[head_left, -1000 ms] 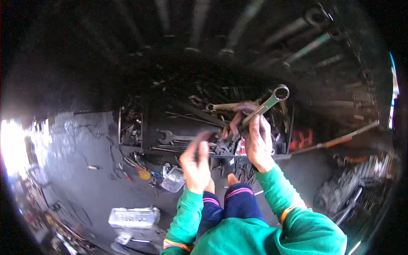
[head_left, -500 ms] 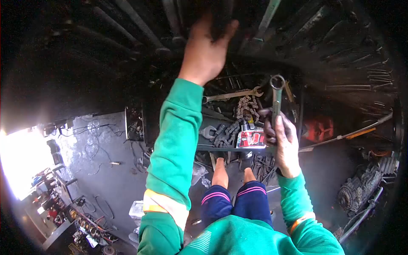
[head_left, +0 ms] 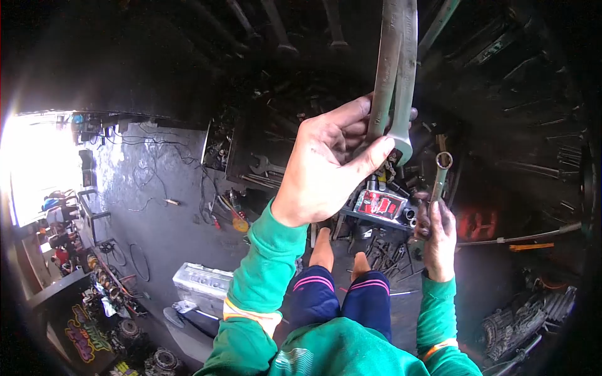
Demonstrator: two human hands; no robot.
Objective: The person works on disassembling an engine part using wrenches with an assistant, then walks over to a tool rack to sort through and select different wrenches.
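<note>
My left hand is raised in front of me, its thumb and fingers closed around the lower ends of two long wrenches. Their shafts lie side by side and run up out of view. Lower and to the right, my right hand grips a smaller wrench upright, its ring end at the top. Below the left hand, a red and white package sits on the tool tray, partly behind the wrenches. Another open-end wrench lies on the left part of the tray.
More wrenches hang along the dark wall ahead. Loose tools lie on the floor under the tray, near my feet. A grey metal block stands at lower left, and a ribbed machine part at lower right. Bright light enters from the left.
My left hand has come down and toward me from the wall and now holds two long wrenches. My right hand, still gripping its wrench, appears lower and farther right; the view has shifted.
</note>
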